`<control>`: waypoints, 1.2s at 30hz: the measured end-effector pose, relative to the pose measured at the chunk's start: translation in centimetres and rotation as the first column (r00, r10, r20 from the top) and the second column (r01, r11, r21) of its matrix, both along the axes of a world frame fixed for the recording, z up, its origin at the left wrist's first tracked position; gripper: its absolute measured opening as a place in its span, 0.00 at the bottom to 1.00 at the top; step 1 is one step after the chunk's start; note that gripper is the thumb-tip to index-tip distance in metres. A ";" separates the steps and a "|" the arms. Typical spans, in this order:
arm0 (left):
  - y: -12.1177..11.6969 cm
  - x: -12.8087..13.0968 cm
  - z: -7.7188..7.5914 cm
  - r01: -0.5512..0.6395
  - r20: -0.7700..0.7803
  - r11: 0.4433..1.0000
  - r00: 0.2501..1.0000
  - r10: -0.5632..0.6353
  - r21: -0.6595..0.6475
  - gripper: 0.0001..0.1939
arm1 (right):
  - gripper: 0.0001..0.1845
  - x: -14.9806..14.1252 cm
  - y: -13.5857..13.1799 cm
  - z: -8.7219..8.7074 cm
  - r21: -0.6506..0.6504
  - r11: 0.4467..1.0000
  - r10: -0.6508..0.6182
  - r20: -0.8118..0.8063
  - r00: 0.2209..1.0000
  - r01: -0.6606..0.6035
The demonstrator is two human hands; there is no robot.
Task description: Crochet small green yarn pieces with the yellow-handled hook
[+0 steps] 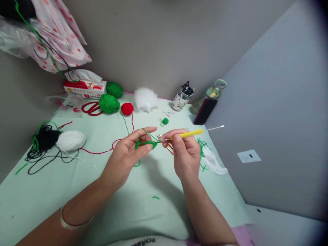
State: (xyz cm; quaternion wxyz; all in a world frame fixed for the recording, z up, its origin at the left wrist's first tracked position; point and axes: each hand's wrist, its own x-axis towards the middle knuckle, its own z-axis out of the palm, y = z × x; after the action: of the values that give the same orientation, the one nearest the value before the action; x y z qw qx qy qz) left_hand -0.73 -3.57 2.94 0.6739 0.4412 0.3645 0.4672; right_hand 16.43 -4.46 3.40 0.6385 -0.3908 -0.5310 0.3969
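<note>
My left hand [129, 150] pinches a small green crochet piece [153, 145] between thumb and fingers, with green yarn running up over the raised index finger. In my right hand [186, 150] is a crochet hook [191, 133] with a yellow handle, gripped like a pencil. Its left metal tip meets the green piece, and a second metal end points out to the right. Behind my right hand, a small pair of scissors [169, 148] is partly hidden. A loop of green yarn [137, 164] hangs below my left hand.
Green yarn balls [109, 104], a red ball [127, 109], white stuffing [146, 99] and red-handled scissors [90, 108] lie at the back. White yarn [71, 140] and tangled black yarn [46, 138] are left. A pen cup [179, 101], bottle [197, 106] and phone [205, 111] stand back right.
</note>
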 end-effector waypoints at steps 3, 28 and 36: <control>-0.1 0.0 -0.1 -0.021 -0.002 1.000 1.000 0.021 0.015 0.16 | 0.10 -0.1 -0.3 0.2 0.075 0.996 -0.050 0.105 0.993 0.043; 0.5 0.4 0.5 0.110 0.332 0.944 0.943 0.000 -0.312 0.20 | 0.19 -0.3 -0.7 -1.0 0.499 0.865 -0.326 0.479 0.815 0.053; 0.3 0.1 0.8 0.058 0.136 0.982 0.990 -0.034 -0.178 0.20 | 0.09 -0.7 0.1 0.0 0.094 0.996 -0.023 0.107 0.994 0.013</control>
State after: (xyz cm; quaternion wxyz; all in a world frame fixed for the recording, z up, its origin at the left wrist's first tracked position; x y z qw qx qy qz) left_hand -0.61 -3.32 3.72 0.7447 0.3542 0.3499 0.4445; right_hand 15.69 -4.31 3.36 0.6298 -0.3865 -0.5792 0.3443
